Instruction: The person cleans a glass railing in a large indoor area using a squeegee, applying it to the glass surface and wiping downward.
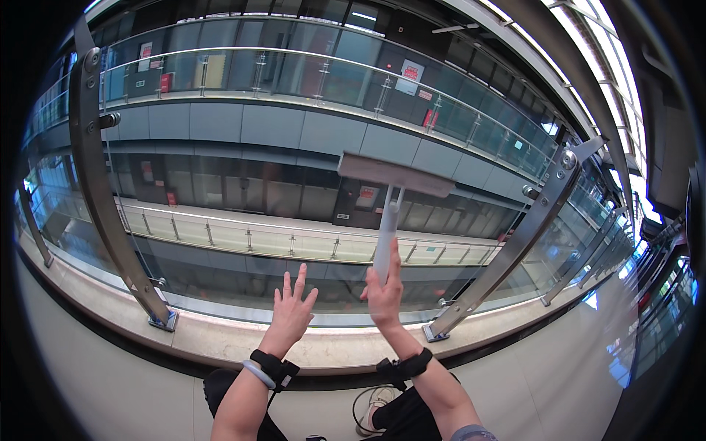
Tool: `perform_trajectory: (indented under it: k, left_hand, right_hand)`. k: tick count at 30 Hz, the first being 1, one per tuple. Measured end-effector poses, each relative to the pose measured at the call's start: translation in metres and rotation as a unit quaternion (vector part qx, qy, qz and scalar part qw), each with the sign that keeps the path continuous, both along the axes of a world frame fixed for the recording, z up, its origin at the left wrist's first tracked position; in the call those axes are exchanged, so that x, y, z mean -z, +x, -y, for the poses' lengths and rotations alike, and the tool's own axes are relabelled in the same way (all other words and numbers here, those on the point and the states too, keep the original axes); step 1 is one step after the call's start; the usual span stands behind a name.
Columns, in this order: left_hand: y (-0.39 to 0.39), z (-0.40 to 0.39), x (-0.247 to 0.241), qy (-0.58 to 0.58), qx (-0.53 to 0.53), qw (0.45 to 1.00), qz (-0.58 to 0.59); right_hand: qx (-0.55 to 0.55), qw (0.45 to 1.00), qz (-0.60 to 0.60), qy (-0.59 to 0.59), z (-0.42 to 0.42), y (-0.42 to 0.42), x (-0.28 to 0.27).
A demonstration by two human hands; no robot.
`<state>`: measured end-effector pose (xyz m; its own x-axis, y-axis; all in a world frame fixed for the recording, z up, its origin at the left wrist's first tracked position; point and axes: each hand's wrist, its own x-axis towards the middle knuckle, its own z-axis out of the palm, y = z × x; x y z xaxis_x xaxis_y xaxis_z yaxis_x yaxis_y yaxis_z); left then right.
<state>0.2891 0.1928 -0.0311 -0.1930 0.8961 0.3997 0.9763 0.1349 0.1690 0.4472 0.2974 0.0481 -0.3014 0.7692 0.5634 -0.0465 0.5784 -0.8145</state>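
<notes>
My right hand (385, 297) grips the pale handle of a window squeegee (394, 175), whose wide head points up and away from me. The head lies over the glass balustrade panel (220, 270); whether it touches the glass I cannot tell. To the left of it, my left hand (292, 308) has its fingers spread and holds nothing, near the lower part of the same panel. Whether the fingertips rest on the glass is not clear. Both wrists wear black straps with small devices.
Steel posts stand at the left (102, 193) and right (507, 237) of the panel, on a stone curb (220, 339). Through the glass, railings and walkways show across an atrium. A tiled floor (110, 353) lies below, with my legs and a shoe (380, 399) near the curb.
</notes>
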Motion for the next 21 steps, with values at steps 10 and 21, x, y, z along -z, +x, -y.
perform_trajectory:
  k: [10, 21]
  left_hand:
    - [-0.002, 0.002, 0.000, -0.002, -0.010, 1.000, -0.005]
    - [0.000, -0.006, -0.003, 0.015, -0.022, 1.000, -0.010]
  right_hand:
    - [-0.070, 0.994, -0.080, -0.022, -0.022, -0.007, -0.070]
    - [-0.078, 0.939, 0.159, -0.295, -0.084, 0.063, 0.149]
